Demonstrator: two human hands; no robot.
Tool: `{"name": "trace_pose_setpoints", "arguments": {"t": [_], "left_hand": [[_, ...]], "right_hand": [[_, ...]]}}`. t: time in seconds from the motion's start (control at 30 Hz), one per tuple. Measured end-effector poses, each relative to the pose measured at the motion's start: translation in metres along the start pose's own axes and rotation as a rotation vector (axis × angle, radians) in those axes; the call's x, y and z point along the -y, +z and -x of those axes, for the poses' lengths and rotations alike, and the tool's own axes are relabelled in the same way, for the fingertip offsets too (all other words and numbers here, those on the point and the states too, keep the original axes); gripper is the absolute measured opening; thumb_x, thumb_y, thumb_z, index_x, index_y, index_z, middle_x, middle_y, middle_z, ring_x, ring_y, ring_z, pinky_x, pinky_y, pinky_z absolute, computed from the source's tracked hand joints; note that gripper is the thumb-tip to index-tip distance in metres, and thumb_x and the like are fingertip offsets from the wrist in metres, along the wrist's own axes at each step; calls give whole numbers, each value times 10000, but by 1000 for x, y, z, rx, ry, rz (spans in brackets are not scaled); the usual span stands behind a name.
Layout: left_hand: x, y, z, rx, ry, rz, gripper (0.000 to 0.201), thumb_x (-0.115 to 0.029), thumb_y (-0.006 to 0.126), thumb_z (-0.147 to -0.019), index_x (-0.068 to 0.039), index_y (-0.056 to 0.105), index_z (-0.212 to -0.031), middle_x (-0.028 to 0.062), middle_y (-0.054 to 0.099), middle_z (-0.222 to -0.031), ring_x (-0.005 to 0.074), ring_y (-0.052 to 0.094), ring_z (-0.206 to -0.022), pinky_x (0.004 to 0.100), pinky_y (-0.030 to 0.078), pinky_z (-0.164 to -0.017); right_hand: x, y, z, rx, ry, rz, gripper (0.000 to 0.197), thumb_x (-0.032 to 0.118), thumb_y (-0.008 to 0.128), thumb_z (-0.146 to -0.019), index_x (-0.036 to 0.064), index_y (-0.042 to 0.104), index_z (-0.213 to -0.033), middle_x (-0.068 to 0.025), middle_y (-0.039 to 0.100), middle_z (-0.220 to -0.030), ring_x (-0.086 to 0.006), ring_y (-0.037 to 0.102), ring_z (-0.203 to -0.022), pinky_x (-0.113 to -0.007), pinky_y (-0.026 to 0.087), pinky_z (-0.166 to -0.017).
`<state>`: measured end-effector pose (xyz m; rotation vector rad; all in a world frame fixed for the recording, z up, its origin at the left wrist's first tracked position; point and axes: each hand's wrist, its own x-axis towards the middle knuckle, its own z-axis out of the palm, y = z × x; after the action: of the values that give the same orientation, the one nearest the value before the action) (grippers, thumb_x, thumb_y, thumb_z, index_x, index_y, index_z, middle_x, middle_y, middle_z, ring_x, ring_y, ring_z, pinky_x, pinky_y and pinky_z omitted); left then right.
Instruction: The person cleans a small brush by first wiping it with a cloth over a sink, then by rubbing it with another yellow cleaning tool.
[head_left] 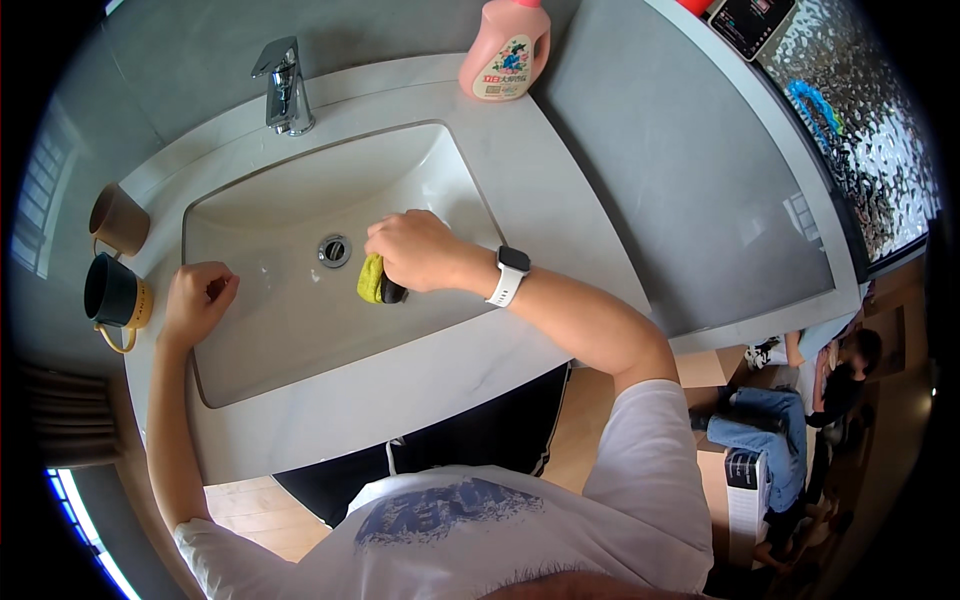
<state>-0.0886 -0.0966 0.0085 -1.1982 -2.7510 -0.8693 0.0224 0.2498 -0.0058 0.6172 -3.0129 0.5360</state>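
My right hand point(412, 248) is over the white sink basin point(290, 340), closed on a soft-looking yellow-green and black thing point(371, 279). Part of that thing is hidden under my fingers, so whether it is a sponge or a cloth I cannot tell. It is just to the right of the metal drain point(334, 251). A watch with a white strap is on my right wrist. At the basin's left edge my left hand point(203, 298) rests as a loose fist, with nothing showing in it. Close beside it stands a dark green and yellow mug point(115, 293).
A brown mug point(120, 219) stands behind the green one. The chrome faucet point(287, 90) rises behind the basin. A pink detergent bottle point(506, 52) stands at the back right of the counter point(560, 210), near a grey panel point(690, 170). People sit at the far right.
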Motion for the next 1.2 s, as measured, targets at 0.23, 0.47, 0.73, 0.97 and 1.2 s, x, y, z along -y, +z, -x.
{"name": "trace_pose_setpoints", "arguments": {"t": [0.23, 0.47, 0.73, 0.97, 1.2], "left_hand": [[0, 0, 0, -4, 6, -18, 145, -59, 687, -862, 38, 637, -765, 141, 569, -626, 233, 543, -525, 329, 447, -547], [0, 2, -1, 5, 11, -30, 143, -61, 689, -859, 36, 640, -766, 142, 567, -627, 233, 548, -524, 330, 447, -545], [0, 1, -1, -13, 13, -12, 137, -54, 690, -858, 38, 644, -766, 139, 564, -623, 228, 544, -518, 328, 445, -541], [-1, 0, -1, -10, 21, -14, 146, -53, 692, -858, 37, 633, -758, 139, 560, -620, 228, 540, -517, 328, 444, -542], [0, 0, 0, -13, 16, -15, 154, -59, 692, -862, 36, 628, -759, 140, 564, -622, 231, 551, -526, 329, 450, -548]], "right_hand": [[-3, 3, 0, -16, -5, -6, 235, 3, 544, -774, 28, 750, -885, -116, 696, -906, -316, 679, -905, -446, 555, -789], [-10, 13, 0, -118, -53, -6, 162, 31, 573, -746, 43, 732, -774, -115, 725, -875, -323, 699, -835, -459, 544, -722], [-3, 1, 0, 20, 1, 10, 262, -5, 543, -778, 33, 757, -924, -114, 702, -926, -315, 682, -916, -449, 559, -788], [-10, 12, 0, -86, -20, -19, 187, 31, 575, -766, 50, 749, -830, -102, 725, -908, -316, 699, -868, -449, 554, -749], [-8, 10, 0, -40, 5, -7, 217, 17, 558, -785, 44, 747, -890, -100, 721, -954, -309, 693, -911, -439, 556, -793]]}}
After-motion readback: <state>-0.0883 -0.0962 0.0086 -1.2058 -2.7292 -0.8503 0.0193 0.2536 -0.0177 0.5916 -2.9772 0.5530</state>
